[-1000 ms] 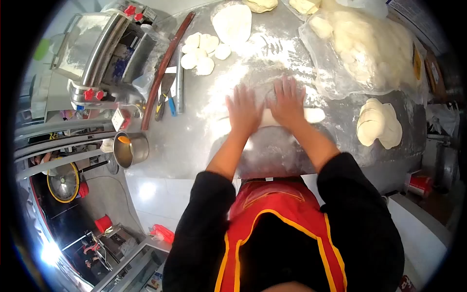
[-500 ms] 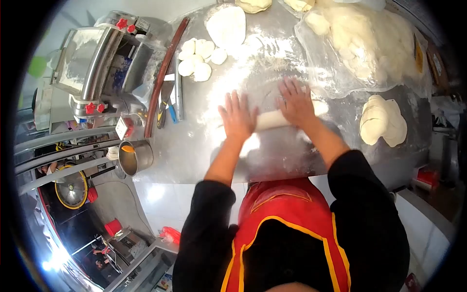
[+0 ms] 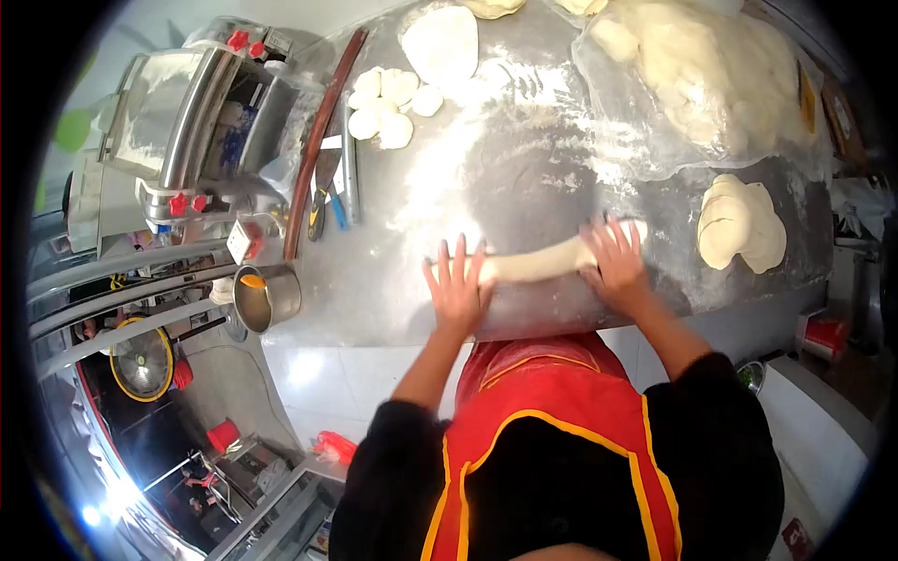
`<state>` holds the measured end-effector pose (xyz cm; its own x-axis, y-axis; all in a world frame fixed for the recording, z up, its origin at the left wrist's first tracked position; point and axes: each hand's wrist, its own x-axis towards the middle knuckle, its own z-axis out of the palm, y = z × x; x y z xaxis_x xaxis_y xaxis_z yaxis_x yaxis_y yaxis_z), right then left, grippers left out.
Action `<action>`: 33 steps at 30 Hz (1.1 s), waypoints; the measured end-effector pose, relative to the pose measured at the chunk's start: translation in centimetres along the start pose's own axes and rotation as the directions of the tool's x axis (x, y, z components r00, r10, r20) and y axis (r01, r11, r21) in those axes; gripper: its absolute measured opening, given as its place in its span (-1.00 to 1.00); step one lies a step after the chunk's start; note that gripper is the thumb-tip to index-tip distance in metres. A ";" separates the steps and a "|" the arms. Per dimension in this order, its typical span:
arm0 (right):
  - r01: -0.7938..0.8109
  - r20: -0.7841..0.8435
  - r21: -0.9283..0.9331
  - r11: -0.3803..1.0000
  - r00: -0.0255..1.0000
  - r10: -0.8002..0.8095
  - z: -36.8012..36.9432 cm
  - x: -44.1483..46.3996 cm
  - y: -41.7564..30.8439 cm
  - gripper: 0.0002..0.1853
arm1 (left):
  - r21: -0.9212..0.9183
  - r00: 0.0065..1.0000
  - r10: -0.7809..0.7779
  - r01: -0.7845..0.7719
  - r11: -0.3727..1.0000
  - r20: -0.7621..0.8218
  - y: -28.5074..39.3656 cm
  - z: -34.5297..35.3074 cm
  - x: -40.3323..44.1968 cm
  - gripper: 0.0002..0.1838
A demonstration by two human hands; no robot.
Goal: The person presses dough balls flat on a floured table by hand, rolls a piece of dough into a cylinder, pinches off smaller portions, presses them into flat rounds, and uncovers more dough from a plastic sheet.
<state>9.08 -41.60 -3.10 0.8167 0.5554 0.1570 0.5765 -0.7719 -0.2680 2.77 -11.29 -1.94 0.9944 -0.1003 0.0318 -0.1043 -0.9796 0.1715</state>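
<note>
A long roll of dough (image 3: 538, 264) lies crosswise near the front edge of the floured metal table (image 3: 393, 309). My left hand (image 3: 458, 290) rests on its left end, fingers spread and pointing away from me. Over the right part of the roll lies my right hand (image 3: 616, 266), also with fingers apart; the roll's tip shows beyond it. Several small dough rounds (image 3: 382, 120) sit together at the back left, beside a larger flat piece of dough (image 3: 441, 45). To the right is a folded lump of dough (image 3: 739, 224).
Dough under clear plastic (image 3: 697, 84) fills the back right. On the left are a dark red stick (image 3: 323, 140), a metal bar (image 3: 350, 178), a blue-handled tool (image 3: 338, 211), a metal pot (image 3: 267, 297) and a roller machine (image 3: 187, 117).
Both hands have moved toward the table's front edge, and the dough roll has come with them. The hands are farther apart, and more of the roll shows between them.
</note>
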 end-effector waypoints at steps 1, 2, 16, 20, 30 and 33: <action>-0.073 0.050 -0.015 0.997 0.996 0.074 0.0 2.6 0.4 -0.32 | -0.010 0.997 -0.076 0.076 0.997 0.021 -0.6 0.4 2.2 -0.35; -0.147 0.096 -0.033 0.989 0.984 0.149 0.0 5.6 0.5 -0.35 | -0.018 0.988 -0.149 0.149 0.989 0.042 -1.4 0.8 4.7 -0.35; 0.013 0.201 0.077 0.997 0.979 -0.029 1.9 5.1 -8.1 -0.32 | -0.119 0.979 0.197 -0.203 0.972 -0.058 2.9 2.9 0.8 -0.36; 0.005 0.176 -0.010 1.000 0.984 -0.003 3.4 4.8 -8.3 -0.30 | -0.050 0.993 0.115 -0.114 0.992 0.013 3.7 3.3 1.0 -0.37; -0.144 0.047 -0.104 0.984 0.988 0.149 4.2 13.3 -6.0 -0.27 | -0.035 0.994 0.021 -0.025 0.999 -0.106 -1.1 2.0 11.4 -0.38; -0.058 0.310 -0.042 0.997 0.948 0.069 0.0 5.6 -7.1 -0.24 | -0.104 0.987 0.158 -0.161 0.982 -0.037 -0.4 0.9 3.4 -0.38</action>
<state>9.56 -33.05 -0.29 0.8054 0.5695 -0.1642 0.5285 -0.8154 -0.2361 6.21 -11.40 -2.81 0.9644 -0.2469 0.0949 -0.2635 -0.9274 0.2656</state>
